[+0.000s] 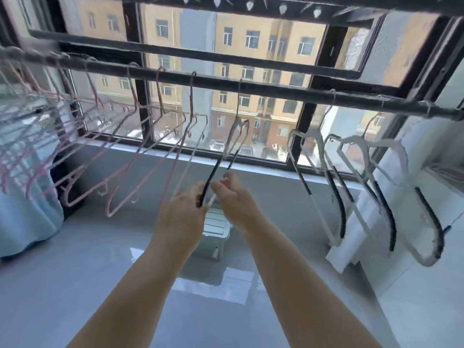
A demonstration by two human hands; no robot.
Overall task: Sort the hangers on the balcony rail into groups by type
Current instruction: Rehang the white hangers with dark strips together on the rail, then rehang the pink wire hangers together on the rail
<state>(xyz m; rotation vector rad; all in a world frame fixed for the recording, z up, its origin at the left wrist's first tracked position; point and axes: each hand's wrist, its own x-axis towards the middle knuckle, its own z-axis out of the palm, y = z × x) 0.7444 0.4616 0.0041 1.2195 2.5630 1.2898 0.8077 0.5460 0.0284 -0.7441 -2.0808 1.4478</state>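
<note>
Here both hands — left hand (184, 212) and right hand (232, 197) — pinch the white hanger (236, 136) on the rail (276, 87), probably to slide it rightward toward its kind, away from the pink hangers (120, 151) on the left.

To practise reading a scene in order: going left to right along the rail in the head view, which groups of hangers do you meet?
Bunched pink hangers → spread-out pink hangers → the white-and-black hanger held by the left hand and right hand → white-and-black hangers at the right.
</note>
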